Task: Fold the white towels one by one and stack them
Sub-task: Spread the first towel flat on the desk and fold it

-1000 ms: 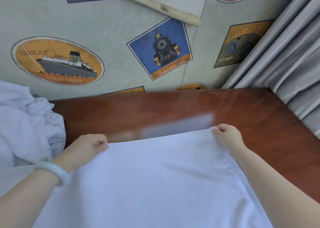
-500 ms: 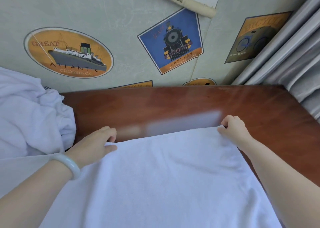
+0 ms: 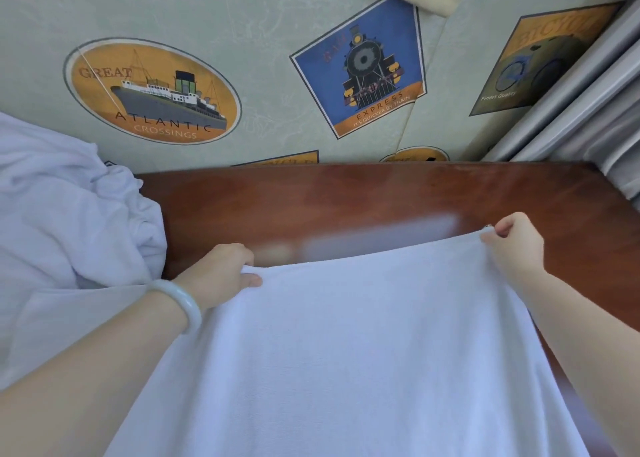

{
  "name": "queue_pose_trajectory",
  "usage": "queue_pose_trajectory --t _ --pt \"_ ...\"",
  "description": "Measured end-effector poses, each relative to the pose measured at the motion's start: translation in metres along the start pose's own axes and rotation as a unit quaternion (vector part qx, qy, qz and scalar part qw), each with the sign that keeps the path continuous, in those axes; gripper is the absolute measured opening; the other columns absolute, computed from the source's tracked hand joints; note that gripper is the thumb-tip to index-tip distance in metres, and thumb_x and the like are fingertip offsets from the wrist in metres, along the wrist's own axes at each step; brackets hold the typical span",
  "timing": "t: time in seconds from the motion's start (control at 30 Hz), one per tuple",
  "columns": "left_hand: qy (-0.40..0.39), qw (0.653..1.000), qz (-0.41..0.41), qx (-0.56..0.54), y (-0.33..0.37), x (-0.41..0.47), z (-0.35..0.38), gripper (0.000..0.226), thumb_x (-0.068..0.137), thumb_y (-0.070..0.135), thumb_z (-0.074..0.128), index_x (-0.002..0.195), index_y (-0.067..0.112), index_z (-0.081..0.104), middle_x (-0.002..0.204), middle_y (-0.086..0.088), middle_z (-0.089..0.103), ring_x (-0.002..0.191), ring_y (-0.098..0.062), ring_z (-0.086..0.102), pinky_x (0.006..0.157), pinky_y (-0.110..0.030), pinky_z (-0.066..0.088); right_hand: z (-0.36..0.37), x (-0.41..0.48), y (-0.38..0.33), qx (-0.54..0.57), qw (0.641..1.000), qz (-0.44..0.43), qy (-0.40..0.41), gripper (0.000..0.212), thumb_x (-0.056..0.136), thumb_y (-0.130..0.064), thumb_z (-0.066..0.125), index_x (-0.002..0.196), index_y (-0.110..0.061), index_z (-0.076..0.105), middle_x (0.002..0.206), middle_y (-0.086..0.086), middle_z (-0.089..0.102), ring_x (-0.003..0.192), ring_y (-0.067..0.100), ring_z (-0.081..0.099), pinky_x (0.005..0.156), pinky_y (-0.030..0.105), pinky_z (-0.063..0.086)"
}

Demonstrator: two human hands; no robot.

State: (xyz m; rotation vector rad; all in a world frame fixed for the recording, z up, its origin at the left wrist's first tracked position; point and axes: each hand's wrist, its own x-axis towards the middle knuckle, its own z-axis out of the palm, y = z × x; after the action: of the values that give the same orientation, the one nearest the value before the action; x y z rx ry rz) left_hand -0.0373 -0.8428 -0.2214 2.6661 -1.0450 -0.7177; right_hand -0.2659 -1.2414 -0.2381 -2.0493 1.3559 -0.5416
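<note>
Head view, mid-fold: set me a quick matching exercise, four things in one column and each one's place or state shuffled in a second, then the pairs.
Things:
1. left hand
2. right hand
3. crumpled towels
4. bracelet

Places or states:
A. heaped to the left of the bare wood of the table
B. worn round a wrist
C. pinches the far right corner of the flat towel
D. grips the far left corner of the flat towel

Pairs: 1-D, 2-C, 3-A, 4-B.
</note>
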Motion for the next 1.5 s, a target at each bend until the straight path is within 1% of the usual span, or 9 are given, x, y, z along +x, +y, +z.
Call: queue_pose_trajectory --t 0.13,0.33,0.43,0.53,0.67,0.8,0.9,1.13,1.5 --pt "-0.005 1.000 0.001 -0.008 -0.008 -0.003 0.003 0.038 0.085 0.037 0.073 0.065 0.021 0.045 0.084 0.006 0.041 0.071 -0.011 0.042 0.061 -0.027 0.030 0.010 -0.016 0.003 -0.099 0.992 -0.076 -0.004 0.004 0.091 -0.004 0.051 0.092 -0.006 0.054 0.099 0.017 0.055 0.098 0.037 0.049 0.077 0.041 0.040" --pt "-0.078 0.997 -0.012 -0.004 -0.034 -0.027 -0.019 0.030 0.080 0.043 0.076 0.073 0.026 0.053 0.093 0.004 0.045 0.078 -0.015 0.049 0.070 -0.027 0.040 0.011 -0.078 -0.009 -0.215 0.948 -0.229 0.044 0.031 0.088 -0.004 0.060 0.117 0.005 0.060 0.131 0.027 0.054 0.118 0.048 0.048 0.095 0.054 0.036" --pt "-0.115 0.993 -0.025 -0.006 -0.043 -0.039 -0.032 0.030 0.078 0.045 0.078 0.098 0.036 0.058 0.102 0.006 0.050 0.087 -0.009 0.053 0.068 -0.021 0.039 0.041 -0.137 -0.023 -0.202 0.907 -0.361 -0.085 0.048 0.092 -0.025 0.041 0.126 0.003 0.060 0.137 0.024 0.054 0.128 0.043 0.051 0.105 0.055 0.040" --pt "-0.140 0.989 -0.036 0.023 -0.054 -0.047 -0.042 0.040 0.077 0.032 0.079 0.109 0.032 0.055 0.102 0.007 0.052 0.079 -0.006 0.051 0.062 -0.020 0.038 0.063 -0.162 -0.026 -0.233 0.896 -0.333 -0.177 0.061 0.098 -0.041 0.022 0.151 -0.012 0.034 0.160 0.008 0.026 0.150 0.023 0.020 0.123 0.045 0.011" --pt "-0.119 0.991 -0.041 0.033 -0.071 -0.056 -0.047 0.026 0.079 0.027 0.077 0.084 0.026 0.051 0.079 0.010 0.047 0.067 -0.006 0.043 0.055 -0.015 0.034 0.071 -0.157 -0.017 -0.294 0.879 -0.326 -0.184 0.072 0.094 -0.060 0.000 0.157 -0.027 0.007 0.164 -0.003 0.001 0.151 0.012 -0.005 0.122 0.040 -0.010" --pt "-0.127 0.987 -0.042 0.094 -0.073 -0.065 -0.048 0.028 0.090 0.040 0.066 0.076 0.020 0.053 0.077 0.007 0.049 0.075 -0.015 0.048 0.063 -0.025 0.036 0.072 -0.157 -0.019 -0.319 0.873 -0.316 -0.189 0.075 0.092 -0.065 0.000 0.157 -0.029 0.005 0.165 -0.001 0.001 0.152 0.017 -0.003 0.122 0.042 -0.011" --pt "-0.045 0.999 0.005 0.007 -0.076 -0.076 -0.059 0.024 0.093 0.029 0.065 0.078 0.012 0.058 0.090 0.004 0.052 0.083 -0.016 0.052 0.078 -0.024 0.040 0.072 -0.158 -0.018 -0.319 0.876 -0.313 -0.182 0.075 0.093 -0.065 0.002 0.158 -0.027 0.010 0.165 0.000 0.005 0.153 0.018 0.001 0.122 0.043 -0.006" --pt "0.017 0.974 0.005 0.224 -0.121 -0.095 -0.082 0.026 0.099 0.034 0.053 0.078 0.022 0.043 0.078 0.008 0.050 0.071 -0.016 0.050 0.064 -0.030 0.037 0.073 -0.159 -0.019 -0.310 0.881 -0.314 -0.173 0.073 0.094 -0.062 0.005 0.158 -0.028 0.013 0.165 0.000 0.010 0.153 0.018 0.004 0.123 0.045 -0.002" --pt "-0.112 0.993 -0.010 -0.022 -0.151 -0.121 -0.114 0.019 0.083 0.022 0.077 0.080 0.025 0.058 0.071 0.006 0.062 0.061 -0.003 0.051 0.063 -0.021 0.043 0.074 -0.158 -0.018 -0.309 0.882 -0.310 -0.175 0.073 0.094 -0.062 0.005 0.158 -0.028 0.011 0.165 -0.001 0.008 0.152 0.016 0.000 0.123 0.041 -0.008"
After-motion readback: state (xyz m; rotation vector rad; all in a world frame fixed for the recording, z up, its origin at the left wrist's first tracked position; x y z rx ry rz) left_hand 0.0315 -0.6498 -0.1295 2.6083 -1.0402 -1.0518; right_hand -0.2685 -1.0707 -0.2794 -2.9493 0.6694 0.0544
